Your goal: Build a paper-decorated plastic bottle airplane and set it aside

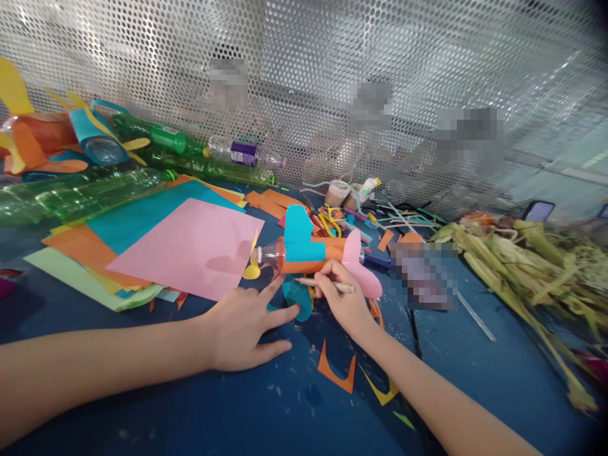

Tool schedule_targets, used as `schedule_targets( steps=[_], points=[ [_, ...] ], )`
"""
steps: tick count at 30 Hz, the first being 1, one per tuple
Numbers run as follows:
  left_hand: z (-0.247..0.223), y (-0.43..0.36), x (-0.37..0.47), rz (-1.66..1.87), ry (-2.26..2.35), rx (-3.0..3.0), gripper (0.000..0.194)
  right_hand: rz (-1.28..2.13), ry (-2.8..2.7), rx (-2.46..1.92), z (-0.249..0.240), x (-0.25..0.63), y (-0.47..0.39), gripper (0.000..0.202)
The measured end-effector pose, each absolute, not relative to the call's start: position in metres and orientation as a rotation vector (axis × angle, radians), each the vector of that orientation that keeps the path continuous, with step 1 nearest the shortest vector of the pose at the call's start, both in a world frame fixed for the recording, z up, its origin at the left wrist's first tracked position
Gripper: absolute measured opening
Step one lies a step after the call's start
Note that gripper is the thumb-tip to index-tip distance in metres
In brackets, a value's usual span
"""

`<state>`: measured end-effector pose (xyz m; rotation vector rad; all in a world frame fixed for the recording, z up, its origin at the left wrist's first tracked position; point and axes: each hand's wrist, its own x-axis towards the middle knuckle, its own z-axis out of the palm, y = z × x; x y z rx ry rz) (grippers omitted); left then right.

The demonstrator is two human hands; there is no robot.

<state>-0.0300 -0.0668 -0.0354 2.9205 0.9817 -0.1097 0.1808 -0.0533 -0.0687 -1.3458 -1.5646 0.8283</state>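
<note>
A plastic bottle wrapped in orange paper [316,261] lies on its side in front of me. It bears a blue paper wing [297,231], a pink paper tail [365,275] and a yellow paper propeller [253,269] at its neck. My right hand [342,294] is closed around a slim beige pen [342,287], whose tip points left to a second blue paper wing [298,297] on the near side. My left hand [251,326] has its fingers spread, with fingertips on or beside that near wing and the bottle's edge. Faint lines mark the near wing.
Stacked coloured sheets, a pink sheet [190,247] on top, lie left. Green bottles [104,195] and finished paper-covered bottles [101,142] stand behind them. Paper scraps [338,370] lie nearest me. Corn husks [527,259] and a metal ruler [476,316] are right; a perforated metal screen [304,69] rises behind.
</note>
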Motion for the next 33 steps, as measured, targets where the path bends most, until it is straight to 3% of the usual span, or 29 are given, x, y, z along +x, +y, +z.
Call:
schedule_targets(
  steps=[23, 33],
  points=[
    [-0.035, -0.067, -0.030, -0.122, 0.993, 2.917, 0.052, 0.960, -1.344, -1.278, -0.060, 0.178, -0.056, 0.028],
    [-0.037, -0.067, -0.030, -0.106, 0.978, 2.929, 0.051, 0.954, -1.514, -1.255, -0.064, 0.178, -0.057, 0.017]
  ],
)
